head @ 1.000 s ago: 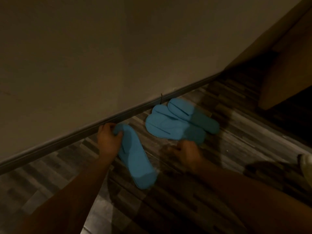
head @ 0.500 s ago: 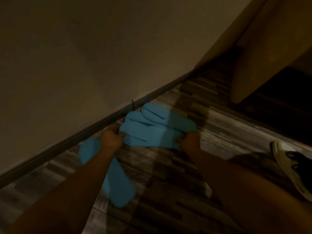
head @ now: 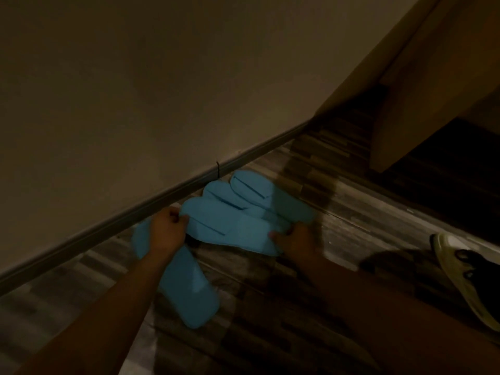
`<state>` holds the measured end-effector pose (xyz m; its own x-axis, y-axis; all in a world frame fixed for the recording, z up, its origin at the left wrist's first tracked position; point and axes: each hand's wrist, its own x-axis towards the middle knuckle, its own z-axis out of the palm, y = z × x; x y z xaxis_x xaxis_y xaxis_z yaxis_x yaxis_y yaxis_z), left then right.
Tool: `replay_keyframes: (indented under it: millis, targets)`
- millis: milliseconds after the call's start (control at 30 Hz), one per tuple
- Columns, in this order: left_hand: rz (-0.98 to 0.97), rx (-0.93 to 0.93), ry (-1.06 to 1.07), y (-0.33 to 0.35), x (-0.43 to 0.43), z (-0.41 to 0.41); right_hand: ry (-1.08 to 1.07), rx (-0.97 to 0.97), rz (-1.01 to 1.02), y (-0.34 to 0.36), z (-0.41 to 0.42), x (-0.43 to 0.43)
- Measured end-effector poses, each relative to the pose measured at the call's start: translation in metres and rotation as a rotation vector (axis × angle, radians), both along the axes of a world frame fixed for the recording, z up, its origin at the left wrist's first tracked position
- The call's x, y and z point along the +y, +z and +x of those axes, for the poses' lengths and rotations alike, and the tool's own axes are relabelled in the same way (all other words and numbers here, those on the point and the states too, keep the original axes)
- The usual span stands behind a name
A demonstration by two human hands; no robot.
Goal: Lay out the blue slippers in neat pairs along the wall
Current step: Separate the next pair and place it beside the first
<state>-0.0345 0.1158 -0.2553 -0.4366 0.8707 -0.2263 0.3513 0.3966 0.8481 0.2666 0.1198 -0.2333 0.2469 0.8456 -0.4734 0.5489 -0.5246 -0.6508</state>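
Observation:
Several flat blue slippers lie on the dark wood floor by the wall (head: pixel 135 104). One blue slipper (head: pixel 232 228) is lifted between my hands: my left hand (head: pixel 169 230) grips its toe end, my right hand (head: pixel 295 239) grips its heel end. Behind it two more slippers (head: pixel 243 193) lie overlapped with toes at the skirting board (head: pixel 108 226). A lone slipper (head: pixel 189 288) lies on the floor under my left forearm, its toe toward the wall and partly hidden by my hand.
A wooden cabinet or door panel (head: pixel 422 90) stands at the right. A pale sneaker (head: pixel 465 277) on a foot shows at the right edge. A small dark wire (head: pixel 218 170) sticks up from the skirting board. The light is dim.
My left hand let go of the lone slipper and moved right to the stacked ones. Both hands now hold the nearest slipper, and the view has shifted left and closer.

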Motion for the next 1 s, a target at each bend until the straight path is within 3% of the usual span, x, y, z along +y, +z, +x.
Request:
replay_keyframes:
  millis: [167,333,567,733,1000]
  targets:
    - [0.008,0.020,0.073,0.011,-0.033,-0.056,0.160,0.106,-0.038,0.006,-0.046,-0.033]
    - [0.008,-0.002,0.272,0.019,-0.080,-0.114,0.426,0.094,-0.158,-0.003,-0.108,-0.068]
    - [-0.021,-0.025,0.464,0.017,-0.127,-0.163,0.565,0.174,-0.313,-0.019,-0.175,-0.118]
    - [-0.111,-0.003,0.482,0.007,-0.140,-0.177,0.591,0.134,-0.339,-0.025,-0.198,-0.145]
    - [-0.149,0.063,0.302,0.001,-0.130,-0.169,0.631,0.022,-0.276,-0.023,-0.211,-0.162]
